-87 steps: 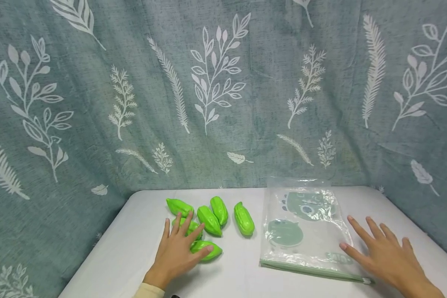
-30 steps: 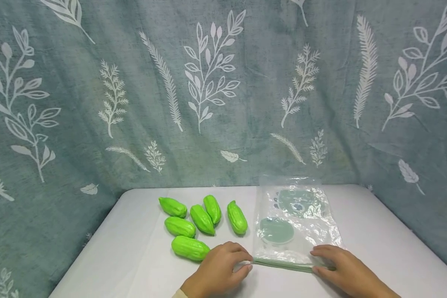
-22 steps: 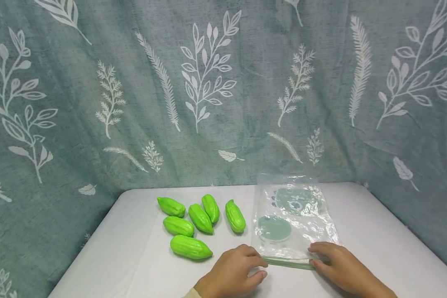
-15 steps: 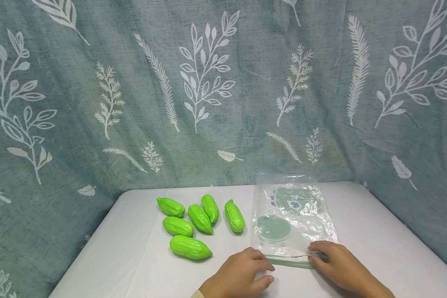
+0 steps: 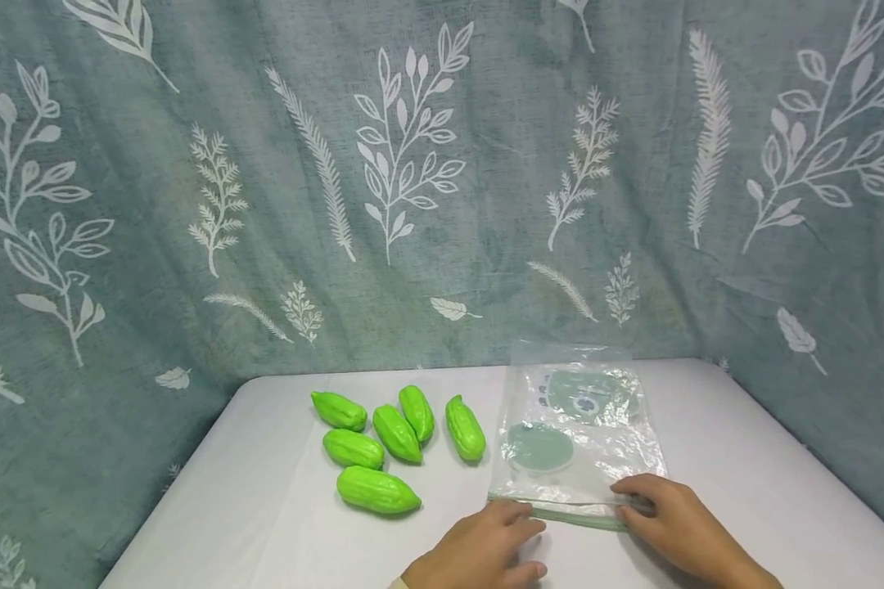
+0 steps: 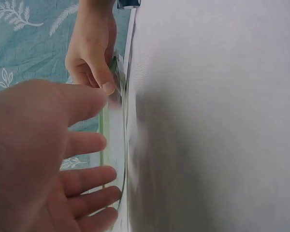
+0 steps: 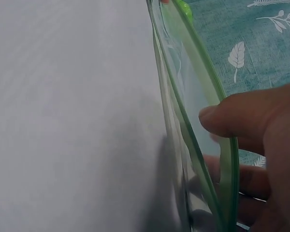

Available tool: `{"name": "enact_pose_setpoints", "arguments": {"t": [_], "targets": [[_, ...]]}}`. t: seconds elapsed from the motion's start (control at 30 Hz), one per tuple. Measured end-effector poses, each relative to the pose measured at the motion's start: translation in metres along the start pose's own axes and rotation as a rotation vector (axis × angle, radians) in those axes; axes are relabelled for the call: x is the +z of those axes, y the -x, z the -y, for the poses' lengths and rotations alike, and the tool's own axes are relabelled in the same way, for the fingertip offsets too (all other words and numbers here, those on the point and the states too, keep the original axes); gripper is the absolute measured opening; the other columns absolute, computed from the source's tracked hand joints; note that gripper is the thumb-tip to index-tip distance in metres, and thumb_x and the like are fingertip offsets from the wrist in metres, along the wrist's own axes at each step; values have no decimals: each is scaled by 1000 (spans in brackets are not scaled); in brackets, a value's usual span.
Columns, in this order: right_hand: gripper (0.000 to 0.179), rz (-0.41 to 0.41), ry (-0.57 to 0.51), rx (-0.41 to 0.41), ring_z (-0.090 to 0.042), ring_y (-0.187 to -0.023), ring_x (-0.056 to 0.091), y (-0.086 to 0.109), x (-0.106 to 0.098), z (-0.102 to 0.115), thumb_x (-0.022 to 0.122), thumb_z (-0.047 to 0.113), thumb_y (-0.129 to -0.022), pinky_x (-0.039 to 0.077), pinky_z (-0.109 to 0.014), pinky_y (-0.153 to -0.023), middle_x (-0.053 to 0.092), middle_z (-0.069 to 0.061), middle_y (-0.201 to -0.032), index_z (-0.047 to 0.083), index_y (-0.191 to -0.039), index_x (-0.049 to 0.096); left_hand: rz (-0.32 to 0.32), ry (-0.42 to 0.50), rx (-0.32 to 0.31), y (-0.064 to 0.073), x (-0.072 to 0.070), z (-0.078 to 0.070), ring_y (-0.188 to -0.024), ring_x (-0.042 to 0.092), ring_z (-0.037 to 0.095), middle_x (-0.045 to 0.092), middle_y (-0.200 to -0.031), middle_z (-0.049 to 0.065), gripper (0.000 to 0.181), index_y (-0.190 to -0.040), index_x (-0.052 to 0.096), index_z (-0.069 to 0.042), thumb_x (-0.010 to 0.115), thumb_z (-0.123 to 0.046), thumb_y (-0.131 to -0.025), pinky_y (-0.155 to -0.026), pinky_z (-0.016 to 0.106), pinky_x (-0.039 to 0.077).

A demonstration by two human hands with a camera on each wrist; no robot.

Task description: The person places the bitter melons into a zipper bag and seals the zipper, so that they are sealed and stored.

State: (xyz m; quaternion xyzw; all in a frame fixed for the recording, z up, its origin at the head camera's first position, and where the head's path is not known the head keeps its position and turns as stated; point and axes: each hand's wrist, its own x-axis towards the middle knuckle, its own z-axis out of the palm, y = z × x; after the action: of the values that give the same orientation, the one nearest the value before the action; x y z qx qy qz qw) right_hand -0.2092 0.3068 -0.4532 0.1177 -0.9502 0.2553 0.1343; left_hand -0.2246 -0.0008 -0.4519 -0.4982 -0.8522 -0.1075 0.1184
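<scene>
A clear zip bag (image 5: 541, 448) with pale green printed shapes lies flat on the white table. Its green zip edge (image 5: 578, 517) faces me, and the right wrist view shows the two green rims (image 7: 230, 193) parted. My right hand (image 5: 678, 523) pinches the front rim near its right end, thumb inside the mouth, fingers outside. By the left end of that edge is my left hand (image 5: 482, 548), thumb apart from its fingers. The left wrist view has those fingers (image 6: 89, 179) extended along the edge, overlapping it, with nothing gripped.
Several bright green, ridged, fruit-like pieces (image 5: 376, 489) lie on the white table (image 5: 214, 507), left of the bag. A grey-green curtain (image 5: 302, 204) with white leaf prints hangs behind the table and along both sides.
Both hands came from lying spread apart to the bag's zip edge. My right hand took hold of the rim, and the edge parted. My left hand slid right, then slightly back left.
</scene>
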Motion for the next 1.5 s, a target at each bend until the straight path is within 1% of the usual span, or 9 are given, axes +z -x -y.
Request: {"name": "enact_pose_setpoints", "arguments": {"t": [0.27,0.43,0.57,0.67,0.83,0.9,1.07,1.23,1.5], "targets": [[23,37,-18,13,-27,-103,67,-1,2,-4,81,23,-84,53,-47,-87,71,1,-108,15,-105,75,110,19,-45,-1,5,3,-130,50,14,55,-140,2,46,-131,64,-20,59,-51,-98,-101,28,45],[20,-29,-16,-24,-15,-100,67,1,-2,-8,82,23,-83,55,-39,-85,71,10,-104,23,-102,76,92,-17,-24,-3,5,4,-128,50,14,57,-136,3,43,-126,66,-19,58,-51,-98,-103,28,44],[18,-101,-20,-60,-5,-95,66,3,-1,-13,83,20,-81,55,-33,-81,71,17,-98,26,-98,77,77,-61,-8,-7,1,0,-122,53,10,59,-130,1,39,-118,68,-19,60,-50,-97,-97,25,46],[19,-152,-41,-87,-3,-92,66,1,2,-13,84,16,-80,56,-31,-78,71,18,-95,25,-96,77,92,-88,-7,-10,-2,-3,-120,53,9,60,-129,-2,38,-116,68,-19,59,-51,-97,-94,23,47],[16,-126,-46,11,-12,-96,67,-1,1,-8,81,17,-83,55,-37,-83,72,12,-99,23,-97,77,133,-98,-23,-22,-5,-10,-120,53,8,60,-128,-6,37,-112,69,-20,58,-53,-97,-96,23,46],[15,-97,-54,78,-13,-98,66,0,0,-7,79,18,-85,54,-38,-85,72,10,-102,23,-98,77,144,-75,-26,-27,-3,-12,-120,53,8,61,-127,-7,35,-108,69,-20,58,-52,-98,-98,23,45],[15,-34,-118,160,-10,-99,64,4,3,-9,77,20,-86,53,-34,-86,71,9,-105,22,-101,75,156,-6,-46,-28,5,-12,-121,51,7,59,-127,-7,33,-107,70,-19,58,-49,-99,-101,22,41],[16,-37,-130,154,-6,-98,64,7,-3,-9,77,20,-87,53,-32,-85,70,12,-104,23,-102,73,147,-27,-22,-30,8,-11,-124,48,9,56,-133,-5,37,-119,70,-20,57,-49,-100,-103,22,40],[23,-56,-169,72,-4,-99,65,5,0,-15,74,6,-86,54,-29,-85,71,15,-103,23,-99,66,119,-47,7,-27,7,-9,-126,47,10,56,-134,-4,36,-122,70,-23,59,-48,-98,-103,23,40]]}}
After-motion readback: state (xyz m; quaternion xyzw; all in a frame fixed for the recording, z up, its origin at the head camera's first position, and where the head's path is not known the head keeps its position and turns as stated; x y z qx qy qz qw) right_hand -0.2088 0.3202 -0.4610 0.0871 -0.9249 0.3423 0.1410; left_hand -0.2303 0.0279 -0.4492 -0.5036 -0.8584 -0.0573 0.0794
